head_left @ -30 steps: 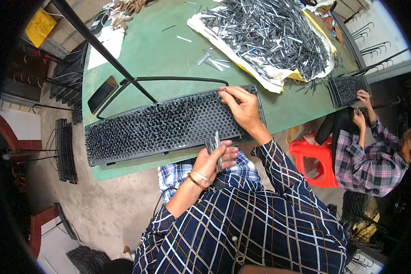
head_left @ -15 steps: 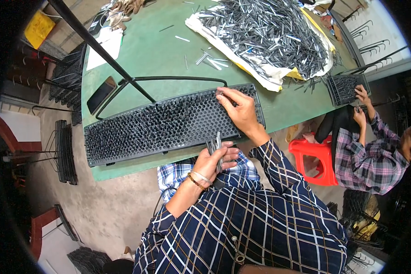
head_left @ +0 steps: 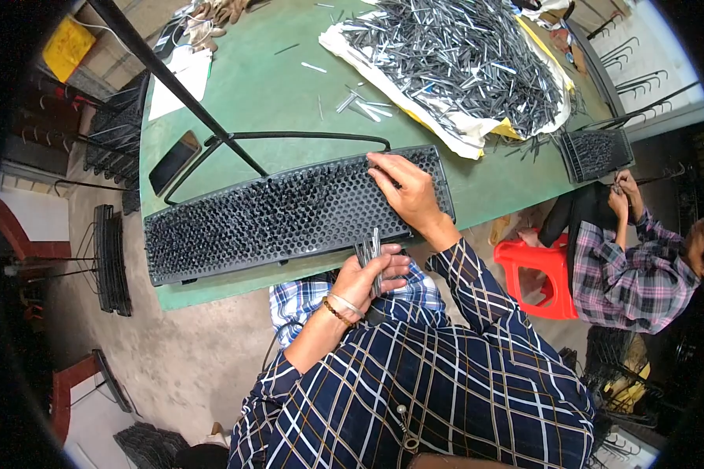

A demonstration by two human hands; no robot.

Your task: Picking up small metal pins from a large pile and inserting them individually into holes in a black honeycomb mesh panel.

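A long black perforated rack (head_left: 274, 219), its holes partly filled with thin metal pins, lies across the near edge of a green table (head_left: 274, 102). My right hand (head_left: 407, 191) rests on the rack's right part, fingertips pressed at its top edge; any pin in them is hidden. Just below the rack's front edge, my left hand (head_left: 364, 277) grips a small bundle of grey metal pins (head_left: 370, 254) standing upright. My forearms, in a dark plaid shirt, enter from below.
A big heap of loose metal pins (head_left: 461, 55) lies on white and yellow sheets at the far right. A dark phone (head_left: 174, 162) and a black bar (head_left: 180, 90) sit at left. Another person (head_left: 633, 258) on a red stool (head_left: 544, 273) works at a smaller rack (head_left: 594, 152).
My right hand has slid slightly left along the rack's top edge. My left hand with the pin bundle stays in about the same place.
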